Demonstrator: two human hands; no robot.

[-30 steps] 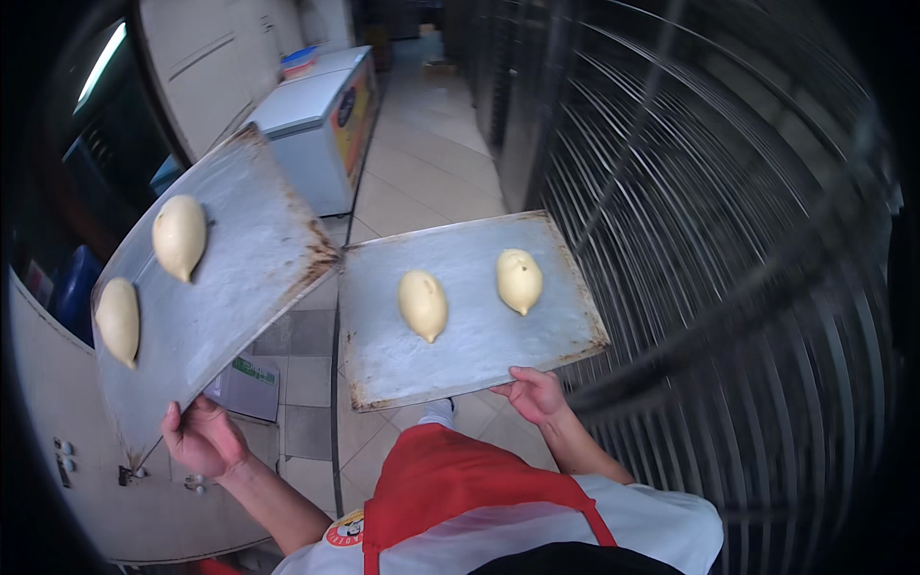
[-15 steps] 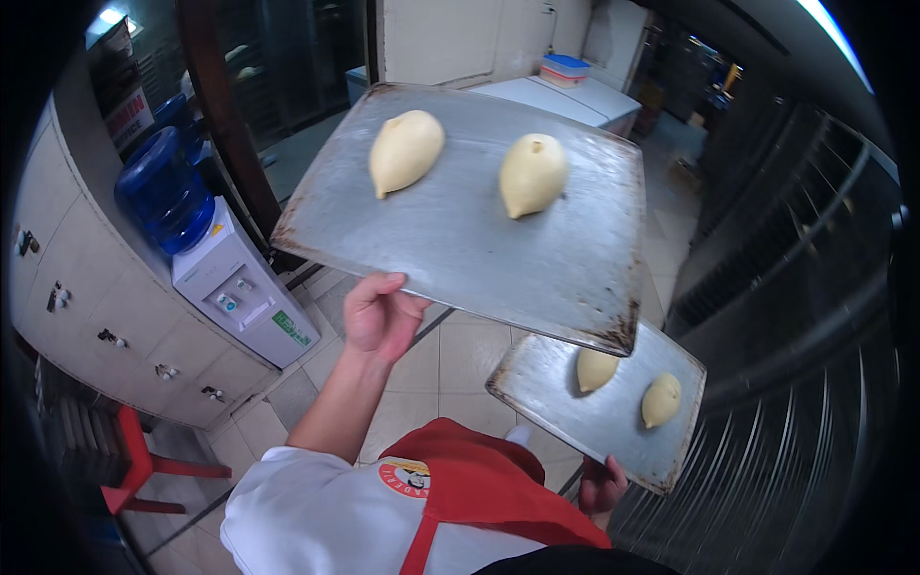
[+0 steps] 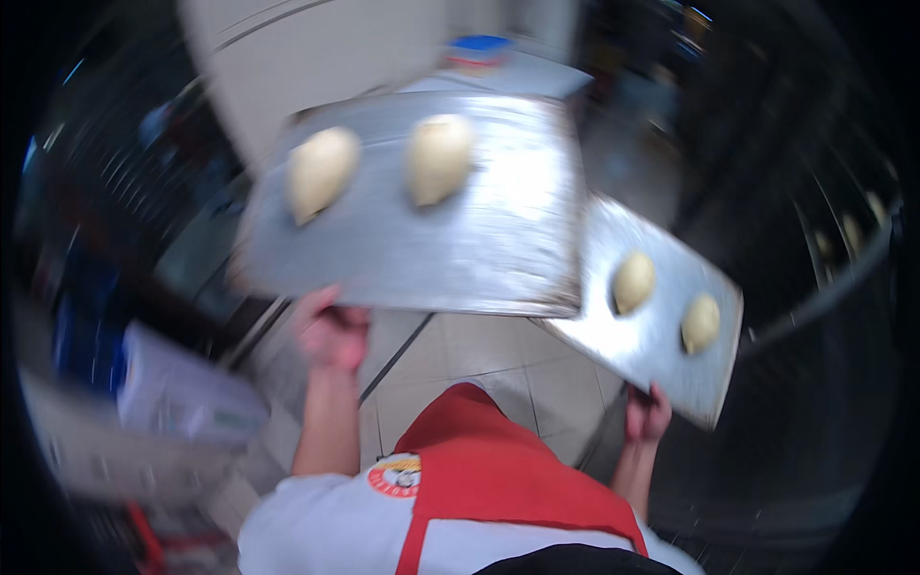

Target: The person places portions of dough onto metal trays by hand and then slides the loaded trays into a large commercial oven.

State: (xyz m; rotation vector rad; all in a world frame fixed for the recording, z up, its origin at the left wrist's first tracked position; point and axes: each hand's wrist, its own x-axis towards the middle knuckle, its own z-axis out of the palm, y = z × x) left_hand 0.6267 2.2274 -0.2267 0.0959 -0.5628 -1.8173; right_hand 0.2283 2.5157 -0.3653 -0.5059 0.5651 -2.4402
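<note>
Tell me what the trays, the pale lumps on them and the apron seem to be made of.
Trays: probably bare metal, smooth and shiny, from their grey colour and white glare; which metal is unclear. Lumps: likely dough, smooth as far as blur shows, being pale, rounded, tapered. Apron: probably matte fabric, draping softly.

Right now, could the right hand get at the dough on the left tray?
Probably not: the right hand holds the near edge of its own tray, and the dough pieces sit far back on the left tray.
</note>
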